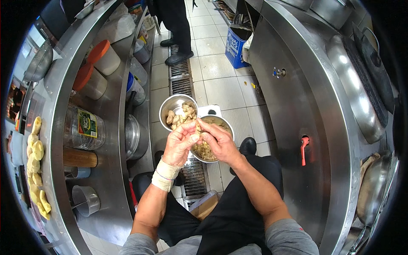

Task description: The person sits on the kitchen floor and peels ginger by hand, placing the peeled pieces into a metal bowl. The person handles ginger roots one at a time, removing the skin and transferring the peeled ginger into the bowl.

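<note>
My left hand (pixel 181 142), with a beige wrap round its wrist, and my right hand (pixel 221 142) meet in front of me, both gripping one small piece of ginger root (pixel 198 129) between the fingertips. Beneath them and to the left, a steel bowl (pixel 163 110) holds unpeeled ginger roots (pixel 188 112). Under my right hand is a second steel bowl (pixel 232 129) containing peelings and bits in what looks like liquid (pixel 204 151). Fingers hide part of both bowls and most of the held piece. Whether a tool is in either hand cannot be seen.
Peeled ginger (pixel 37 150) lies along the left steel counter (pixel 71 41). Its lower shelf (pixel 110 134) carries tubs and a large plastic jar (pixel 84 127). Ahead, another person (pixel 178 25) stands by the floor drain (pixel 180 73). A blue bin (pixel 234 47) is beside the right steel unit (pixel 287 105), which has a red-handled valve (pixel 304 149).
</note>
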`<state>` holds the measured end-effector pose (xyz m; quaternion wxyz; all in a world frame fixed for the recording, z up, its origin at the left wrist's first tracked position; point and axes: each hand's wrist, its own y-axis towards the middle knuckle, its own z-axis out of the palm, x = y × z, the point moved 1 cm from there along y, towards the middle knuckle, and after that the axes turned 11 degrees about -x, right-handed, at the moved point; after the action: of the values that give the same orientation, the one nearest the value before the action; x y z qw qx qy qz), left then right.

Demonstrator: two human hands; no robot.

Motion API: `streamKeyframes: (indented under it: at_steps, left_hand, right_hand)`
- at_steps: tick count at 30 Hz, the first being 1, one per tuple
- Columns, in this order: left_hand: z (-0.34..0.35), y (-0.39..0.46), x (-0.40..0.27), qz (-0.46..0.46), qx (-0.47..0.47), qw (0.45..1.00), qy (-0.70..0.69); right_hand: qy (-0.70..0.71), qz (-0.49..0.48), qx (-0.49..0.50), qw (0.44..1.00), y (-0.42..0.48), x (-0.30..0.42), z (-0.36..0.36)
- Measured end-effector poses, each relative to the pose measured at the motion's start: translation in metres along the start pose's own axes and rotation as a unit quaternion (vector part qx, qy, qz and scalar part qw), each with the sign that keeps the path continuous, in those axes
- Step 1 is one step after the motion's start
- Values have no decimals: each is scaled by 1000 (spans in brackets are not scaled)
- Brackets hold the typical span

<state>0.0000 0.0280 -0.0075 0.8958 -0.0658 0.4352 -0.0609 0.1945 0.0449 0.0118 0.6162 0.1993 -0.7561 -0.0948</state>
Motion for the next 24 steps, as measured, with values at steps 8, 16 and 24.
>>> streamKeyframes:
  at_steps: [8, 16, 24]
  left_hand:
    - [8, 1, -7, -2, -15, 1000, 8]
    - [3, -1, -4, -9, -14, 1000, 12]
    - [7, -4, -8, -18, -17, 999, 33]
  right_hand:
    - [93, 77, 7, 993, -3, -1, 5]
    - [1, -26, -27, 999, 1, -5, 3]
    - [9, -9, -37, 999, 2, -4, 3]
